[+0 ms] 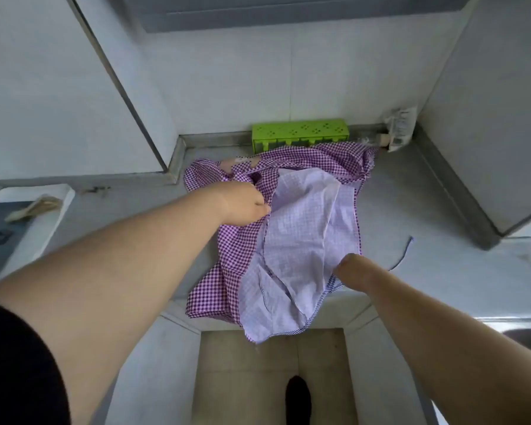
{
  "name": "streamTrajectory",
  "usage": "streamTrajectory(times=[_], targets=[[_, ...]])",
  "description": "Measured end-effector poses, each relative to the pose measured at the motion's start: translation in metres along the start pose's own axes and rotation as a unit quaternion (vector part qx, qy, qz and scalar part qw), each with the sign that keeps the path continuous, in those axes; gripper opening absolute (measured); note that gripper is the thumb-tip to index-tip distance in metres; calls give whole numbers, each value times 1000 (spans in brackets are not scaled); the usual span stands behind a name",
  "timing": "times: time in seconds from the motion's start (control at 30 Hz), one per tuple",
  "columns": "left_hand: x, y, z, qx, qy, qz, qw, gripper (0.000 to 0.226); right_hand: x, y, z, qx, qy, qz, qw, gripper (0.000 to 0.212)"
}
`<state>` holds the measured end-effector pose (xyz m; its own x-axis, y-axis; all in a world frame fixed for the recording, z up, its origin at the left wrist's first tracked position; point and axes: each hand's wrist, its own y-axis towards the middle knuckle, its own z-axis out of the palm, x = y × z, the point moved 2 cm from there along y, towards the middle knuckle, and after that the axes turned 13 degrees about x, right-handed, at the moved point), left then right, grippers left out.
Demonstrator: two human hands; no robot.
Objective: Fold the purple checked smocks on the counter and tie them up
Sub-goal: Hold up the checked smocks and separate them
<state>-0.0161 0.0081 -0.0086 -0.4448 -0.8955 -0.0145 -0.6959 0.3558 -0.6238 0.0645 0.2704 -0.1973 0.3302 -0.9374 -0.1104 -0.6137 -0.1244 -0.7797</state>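
Note:
A purple checked smock (227,265) lies crumpled on the grey counter (411,210), its pale inner side (301,228) turned up and its lower end hanging over the front edge. My left hand (242,204) pinches a fabric edge near the smock's upper middle. My right hand (353,268) grips the pale fabric at its right lower edge; its fingers are hidden under the cloth. A thin blue tie string (403,253) trails on the counter right of the smock.
A green perforated box (301,131) stands against the back wall. A crumpled clear plastic bag (399,127) sits in the back right corner. A white tray with a cloth (34,207) is at the left. The floor and a dark shoe (298,397) show below.

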Motion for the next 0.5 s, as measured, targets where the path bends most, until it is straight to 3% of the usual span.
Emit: streamTrajectory(times=[0.1,0.17,0.27,0.3,0.43,0.5], targets=[[0,7,6,30,3,-2,1000,55,6,2,4,10,158,59,986,42],[1,10,14,49,4,0,999,54,15,3,10,-1,288,106,952,54],[9,17,24,67,12,5,998,52,27,7,26,-51,477,168,861,74],[11,18,28,68,17,4,998,48,29,7,30,-66,496,171,849,71],[19,19,38,72,16,5,997,46,35,7,36,-81,482,145,860,42],[24,16,42,78,16,4,997,45,36,9,37,-73,476,143,865,43]])
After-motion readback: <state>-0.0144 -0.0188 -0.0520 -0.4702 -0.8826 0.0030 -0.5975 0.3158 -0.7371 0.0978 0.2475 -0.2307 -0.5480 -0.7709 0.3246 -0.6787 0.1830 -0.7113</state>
